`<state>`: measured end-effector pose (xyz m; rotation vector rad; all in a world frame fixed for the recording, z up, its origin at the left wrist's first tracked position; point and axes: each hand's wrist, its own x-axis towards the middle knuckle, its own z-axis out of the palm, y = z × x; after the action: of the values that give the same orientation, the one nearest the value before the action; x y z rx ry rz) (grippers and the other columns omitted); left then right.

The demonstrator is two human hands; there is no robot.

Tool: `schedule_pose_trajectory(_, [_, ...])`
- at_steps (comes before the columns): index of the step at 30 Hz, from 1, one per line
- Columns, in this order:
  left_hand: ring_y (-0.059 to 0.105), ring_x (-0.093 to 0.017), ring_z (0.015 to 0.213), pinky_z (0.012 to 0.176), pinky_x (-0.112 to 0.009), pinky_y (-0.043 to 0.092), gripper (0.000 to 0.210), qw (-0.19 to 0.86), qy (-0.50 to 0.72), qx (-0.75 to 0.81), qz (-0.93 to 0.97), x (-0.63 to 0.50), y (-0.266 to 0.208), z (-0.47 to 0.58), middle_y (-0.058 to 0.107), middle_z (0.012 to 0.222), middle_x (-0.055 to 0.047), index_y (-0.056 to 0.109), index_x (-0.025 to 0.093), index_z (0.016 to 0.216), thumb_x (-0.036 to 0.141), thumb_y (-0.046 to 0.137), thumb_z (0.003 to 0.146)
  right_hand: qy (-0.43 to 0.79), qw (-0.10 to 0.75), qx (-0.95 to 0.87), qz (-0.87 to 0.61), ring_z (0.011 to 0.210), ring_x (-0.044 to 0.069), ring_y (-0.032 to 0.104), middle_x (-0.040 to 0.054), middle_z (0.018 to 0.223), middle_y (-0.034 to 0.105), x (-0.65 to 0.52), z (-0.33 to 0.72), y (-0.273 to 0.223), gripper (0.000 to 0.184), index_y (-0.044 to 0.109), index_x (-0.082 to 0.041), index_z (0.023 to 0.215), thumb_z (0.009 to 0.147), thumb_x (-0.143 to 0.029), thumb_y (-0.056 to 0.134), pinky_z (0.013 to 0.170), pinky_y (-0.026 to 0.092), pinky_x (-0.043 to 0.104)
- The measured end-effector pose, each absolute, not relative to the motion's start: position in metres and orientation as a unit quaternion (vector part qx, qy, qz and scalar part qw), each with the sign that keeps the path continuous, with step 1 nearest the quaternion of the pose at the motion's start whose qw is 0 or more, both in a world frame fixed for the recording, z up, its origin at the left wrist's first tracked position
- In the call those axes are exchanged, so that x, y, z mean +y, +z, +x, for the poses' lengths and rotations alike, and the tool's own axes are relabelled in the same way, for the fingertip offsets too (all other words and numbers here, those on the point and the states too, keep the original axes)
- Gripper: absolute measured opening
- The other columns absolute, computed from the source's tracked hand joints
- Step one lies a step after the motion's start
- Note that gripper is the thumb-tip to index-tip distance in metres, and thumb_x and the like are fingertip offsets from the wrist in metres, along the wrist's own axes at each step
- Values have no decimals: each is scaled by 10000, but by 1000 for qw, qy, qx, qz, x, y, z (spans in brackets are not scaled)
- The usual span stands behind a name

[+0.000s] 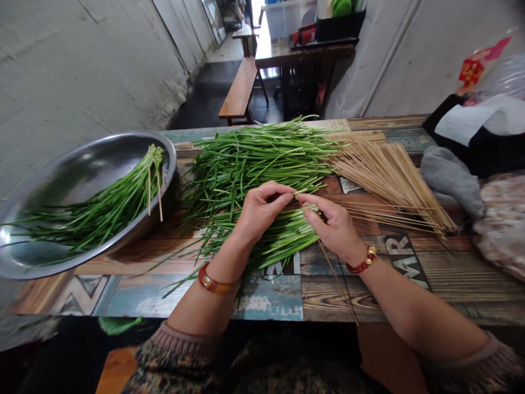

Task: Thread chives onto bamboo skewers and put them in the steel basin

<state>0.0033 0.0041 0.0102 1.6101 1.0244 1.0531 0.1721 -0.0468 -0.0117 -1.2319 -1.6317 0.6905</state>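
My left hand [264, 210] is closed, thumb and forefinger pinching the pale end of a garlic chive. My right hand [332, 221] meets it fingertip to fingertip, closed on a thin bamboo skewer [334, 273] that slants down past the table's front edge. The skewer's upper tip is partly hidden by the fingers. Below and between the hands lies a bunch of chives [287, 238], its pale ends beside my right fingers; whether they are on the skewer I cannot tell. A larger heap of chives [262, 153] lies just beyond the hands.
Loose bamboo skewers [381, 169] are piled to the right. At the left, a steel basin [88, 145] holds chives [118, 202] with two skewers through their pale ends. Grey cloth-like bundle [451, 175] and a filled plastic bag [502, 219] sit far right. A bench [240, 90] stands beyond.
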Motion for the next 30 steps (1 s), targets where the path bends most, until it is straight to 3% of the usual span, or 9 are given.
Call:
schedule_pose_trajectory(10, [561,-131,712,666,-245,427,117,417,431,406,690,5,12,4,647,752,-30,754,178,817,254,674,779,291,474,-663,-501,1011,188,665,27,1126,711,-47,172,-13,315,675,-241,1134,859,-220,522,940,508,347])
schedule_pose_trajectory(30, [592,-127,669,632,-230,437,127,448,398,427,677,2,15,6,691,731,-37,734,144,729,250,668,750,280,466,-662,-515,939,198,674,35,1019,731,-47,171,-12,226,672,-229,1030,853,-239,531,861,520,339])
